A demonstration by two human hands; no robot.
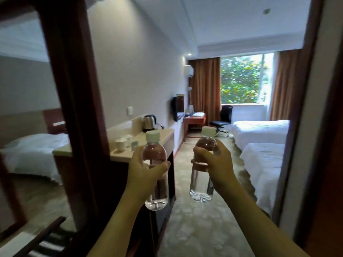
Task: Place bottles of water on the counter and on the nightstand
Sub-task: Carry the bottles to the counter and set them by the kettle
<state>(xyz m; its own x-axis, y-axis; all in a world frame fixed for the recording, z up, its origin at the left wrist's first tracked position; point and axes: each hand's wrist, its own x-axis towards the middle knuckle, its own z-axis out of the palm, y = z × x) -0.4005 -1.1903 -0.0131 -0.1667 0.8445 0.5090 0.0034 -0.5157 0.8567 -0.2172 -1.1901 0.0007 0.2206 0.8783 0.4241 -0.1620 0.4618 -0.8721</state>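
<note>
Two clear water bottles with white caps are held upright in front of the body, one in each hand. The left hand (143,170) is clamped around the middle of the left bottle (155,175), with the thumb across its front and the fingers wrapped behind. The right hand (216,162) is clamped around the upper body of the right bottle (203,167), with the fingers (199,152) curled over its front. The two bottles are held apart, side by side, and neither rests on any surface.

Beyond the left hand and slightly to its left, a beige counter (165,135) is seen along the wall. An electric kettle (149,123) is set at its far end, and white cups (120,144) are grouped nearer. Left of the left hand, a dark-framed mirror (27,108) is mounted. Beyond the right hand, a red desk (194,120) and a black office chair (222,119) are placed by the window (245,79). To the right of the right hand, two beds with white linen (259,134) are positioned. Patterned carpet (194,229) is visible below both hands. A nightstand cannot be made out.
</note>
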